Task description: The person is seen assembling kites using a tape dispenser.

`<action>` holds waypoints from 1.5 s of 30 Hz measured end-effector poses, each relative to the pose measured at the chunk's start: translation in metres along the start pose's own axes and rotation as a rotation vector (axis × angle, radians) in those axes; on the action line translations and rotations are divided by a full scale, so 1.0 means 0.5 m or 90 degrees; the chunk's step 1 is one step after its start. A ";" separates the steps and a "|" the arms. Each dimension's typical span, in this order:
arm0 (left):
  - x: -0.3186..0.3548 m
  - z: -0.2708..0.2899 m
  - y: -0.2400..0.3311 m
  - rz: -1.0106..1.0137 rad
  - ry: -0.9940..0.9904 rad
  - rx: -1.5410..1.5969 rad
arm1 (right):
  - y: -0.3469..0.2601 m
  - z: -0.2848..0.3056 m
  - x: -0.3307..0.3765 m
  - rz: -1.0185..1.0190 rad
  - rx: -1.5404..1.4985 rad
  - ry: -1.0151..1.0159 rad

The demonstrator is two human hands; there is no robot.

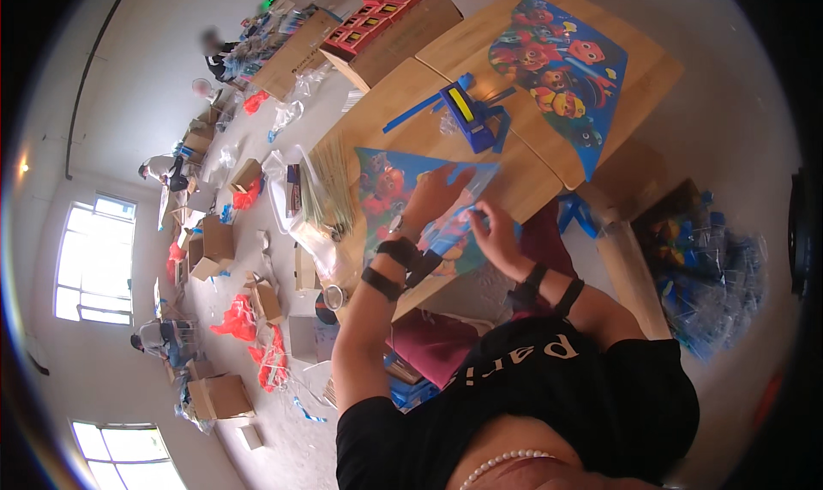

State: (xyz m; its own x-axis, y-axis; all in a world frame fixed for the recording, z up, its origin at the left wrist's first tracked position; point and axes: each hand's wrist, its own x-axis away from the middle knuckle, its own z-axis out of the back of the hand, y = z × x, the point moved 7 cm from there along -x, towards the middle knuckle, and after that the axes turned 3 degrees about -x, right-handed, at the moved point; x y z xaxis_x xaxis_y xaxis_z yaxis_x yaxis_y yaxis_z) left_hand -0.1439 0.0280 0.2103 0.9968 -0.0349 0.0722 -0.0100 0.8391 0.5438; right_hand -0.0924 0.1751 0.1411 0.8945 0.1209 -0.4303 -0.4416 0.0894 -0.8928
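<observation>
A blue kite sheet point(381, 181) printed with cartoon figures lies across the near edge of the wooden table, under my hands. My left hand point(439, 190) rests on its upper part, fingers stretched toward the right and not closed on anything visible. Just to the right, my right hand point(495, 237) hovers by the sheet's right part with thumb and forefinger apart, close to a thin light-blue strip. Beyond my hands stands a blue tape dispenser point(480, 134) with a yellow patch. Another printed kite sheet point(561, 70) is spread flat at the table's far right.
Thin sticks point(333, 186) and a white plastic bin point(287, 168) are left of the sheet. A carton of red boxes point(390, 27) stands at the far end. Bagged blue goods point(711, 267) fill a box on the right. Cartons point(214, 246) and red bags point(236, 318) litter the floor.
</observation>
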 end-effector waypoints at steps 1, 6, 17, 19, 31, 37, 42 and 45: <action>-0.011 -0.012 0.001 0.023 -0.044 -0.049 | -0.037 -0.012 0.003 0.053 -0.027 -0.002; -0.029 -0.009 0.030 0.009 -0.049 -0.136 | -0.132 -0.045 0.031 0.163 -0.042 -0.048; 0.121 0.134 0.088 -0.082 0.159 -0.083 | -0.267 -0.039 0.065 0.362 -0.062 -0.293; 0.165 0.185 0.091 -0.055 0.198 0.010 | -0.297 -0.032 0.027 0.399 -0.068 -0.334; 0.317 0.320 0.114 -0.051 0.399 0.527 | -0.483 -0.033 -0.274 0.269 -0.230 -0.365; 0.334 0.330 0.110 -0.062 0.445 0.604 | -0.523 -0.071 -0.279 0.206 -0.228 -0.411; 0.341 0.332 0.105 -0.084 0.442 0.675 | -0.552 -0.073 -0.280 0.373 -0.162 -0.355; 0.338 0.324 0.093 -0.096 0.414 0.721 | -0.573 -0.071 -0.274 0.555 -0.086 -0.310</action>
State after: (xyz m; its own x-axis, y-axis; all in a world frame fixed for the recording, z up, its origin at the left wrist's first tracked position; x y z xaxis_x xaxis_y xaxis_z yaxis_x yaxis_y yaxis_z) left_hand 0.0113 -0.0269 0.3832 0.8470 0.4456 -0.2900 0.3599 -0.0791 0.9296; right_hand -0.0858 0.0981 0.4508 0.1244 0.4844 -0.8659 -0.8899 -0.3316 -0.3133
